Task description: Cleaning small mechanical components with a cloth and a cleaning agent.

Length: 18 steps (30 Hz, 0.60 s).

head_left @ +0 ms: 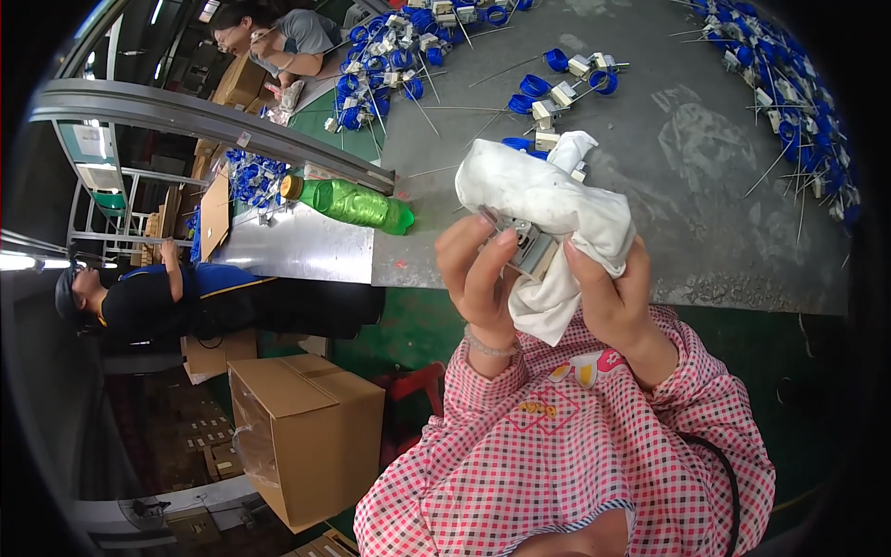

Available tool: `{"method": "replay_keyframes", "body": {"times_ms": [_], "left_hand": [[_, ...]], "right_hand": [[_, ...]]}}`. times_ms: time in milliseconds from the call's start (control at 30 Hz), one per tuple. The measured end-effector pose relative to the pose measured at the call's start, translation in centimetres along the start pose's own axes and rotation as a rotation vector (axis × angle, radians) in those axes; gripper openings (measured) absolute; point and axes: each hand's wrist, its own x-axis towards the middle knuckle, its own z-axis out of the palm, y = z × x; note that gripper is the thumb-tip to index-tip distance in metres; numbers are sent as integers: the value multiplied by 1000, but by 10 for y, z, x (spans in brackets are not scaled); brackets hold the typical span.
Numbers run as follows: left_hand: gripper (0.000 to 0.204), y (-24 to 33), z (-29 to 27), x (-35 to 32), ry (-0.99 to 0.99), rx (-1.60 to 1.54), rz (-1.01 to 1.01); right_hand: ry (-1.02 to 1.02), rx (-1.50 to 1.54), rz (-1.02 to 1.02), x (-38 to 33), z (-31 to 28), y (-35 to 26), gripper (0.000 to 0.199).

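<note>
**Metal part held in a white cloth**

Above the grey table (705, 213), both hands are closed on one small metal part (527, 243). Left hand (478, 274) pinches it with the fingertips; right hand (608, 292) grips it through a white cloth (548, 200). Behind, a green bottle (357, 204) lies on its side, near blue parts (548, 88).

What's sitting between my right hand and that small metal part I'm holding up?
In the head view, the white cloth lies between the right hand and the small metal part; the left hand grips the part bare.
</note>
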Motion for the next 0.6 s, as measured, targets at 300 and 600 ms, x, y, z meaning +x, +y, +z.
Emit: {"method": "replay_keyframes", "body": {"times_ms": [300, 600], "left_hand": [[39, -19, -5, 4, 93, -35, -322], [52, -14, -13, 3, 179, -682, -632]], "right_hand": [[162, -67, 79, -17, 1, 3, 23], [405, 105, 267, 5, -10, -12, 22]]}}
